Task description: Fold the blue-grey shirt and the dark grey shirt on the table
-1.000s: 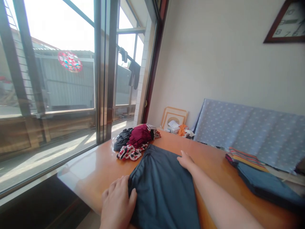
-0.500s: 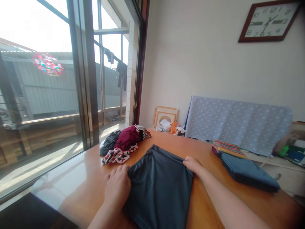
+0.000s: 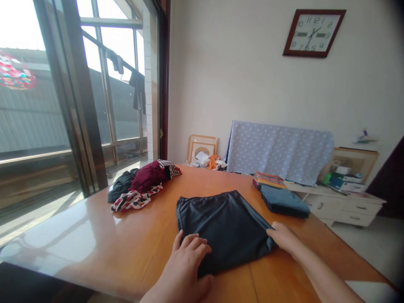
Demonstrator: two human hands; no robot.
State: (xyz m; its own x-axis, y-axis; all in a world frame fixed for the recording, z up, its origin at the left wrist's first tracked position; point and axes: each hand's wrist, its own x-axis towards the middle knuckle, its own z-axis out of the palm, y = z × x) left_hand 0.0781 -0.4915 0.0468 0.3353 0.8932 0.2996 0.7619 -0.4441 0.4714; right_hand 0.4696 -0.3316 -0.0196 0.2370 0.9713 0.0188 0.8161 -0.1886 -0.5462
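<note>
A dark blue-black garment [image 3: 224, 231] of smooth cloth, its exact kind unclear, lies spread on the wooden table in front of me. My left hand [image 3: 189, 261] is open, fingers apart, over the garment's near left edge; whether the fingertips press on it I cannot tell. At the right corner of the cloth, my right hand [image 3: 280, 235] is pinched shut on its edge. Beyond to the right sit a folded blue garment [image 3: 284, 201] and a striped folded cloth [image 3: 269, 180]. A heap of crumpled clothes [image 3: 147, 176], maroon, grey and patterned, lies at the far left.
The glossy table [image 3: 126, 248] has its right edge near my right arm. A tall window [image 3: 94, 84] borders it on the left. Behind stand a dotted blue cloth cover [image 3: 277, 151] and a white cabinet [image 3: 353, 206]. A clock [image 3: 315, 33] hangs on the wall.
The view has swung right. The garment has turned and lies flatter across the table. My left hand has come off its left edge and spread over the cloth; my right hand still grips an edge.
</note>
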